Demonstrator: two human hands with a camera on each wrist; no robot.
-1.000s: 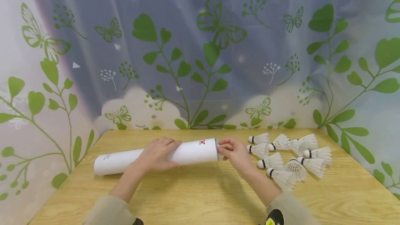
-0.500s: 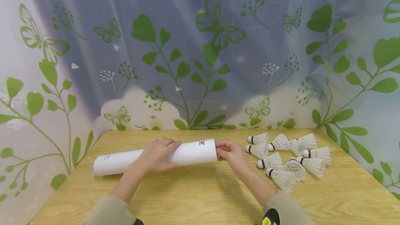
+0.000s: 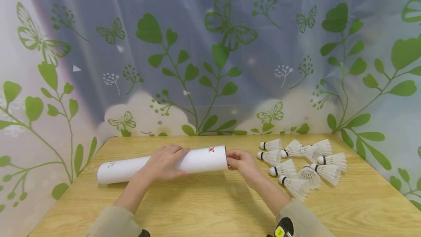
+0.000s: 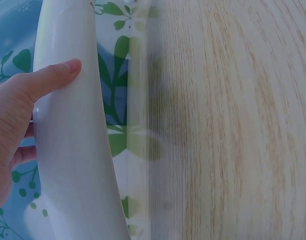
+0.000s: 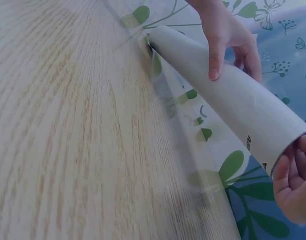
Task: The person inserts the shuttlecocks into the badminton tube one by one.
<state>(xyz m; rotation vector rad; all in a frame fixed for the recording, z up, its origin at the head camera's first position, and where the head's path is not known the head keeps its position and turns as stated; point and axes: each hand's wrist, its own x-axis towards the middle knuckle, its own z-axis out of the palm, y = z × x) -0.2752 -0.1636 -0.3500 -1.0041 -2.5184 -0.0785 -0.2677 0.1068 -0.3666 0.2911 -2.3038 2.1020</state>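
Observation:
A white shuttlecock tube (image 3: 200, 160) with a red mark near its right end lies slanted over the table. My left hand (image 3: 167, 164) grips it around the middle; the left wrist view shows the thumb (image 4: 68, 72) across its wall. At the tube's mouth, my right hand (image 3: 243, 165) has its fingertips inside the rim. In the right wrist view its fingers (image 5: 287, 172) are bent into the opening, and I cannot tell what they hold there. To the right lie several white shuttlecocks (image 3: 284, 169) with black bands, one of them close by the right hand.
The wooden table (image 3: 204, 211) reaches back to a curtain (image 3: 184, 57) printed with green leaves and butterflies. The shuttlecocks lie in a loose cluster at the right, some overlapping.
A shuttlecock's skirt edge showed at the tube's mouth a second ago; now it is out of sight inside. My right hand has moved slightly left into the opening. The left hand keeps its grip.

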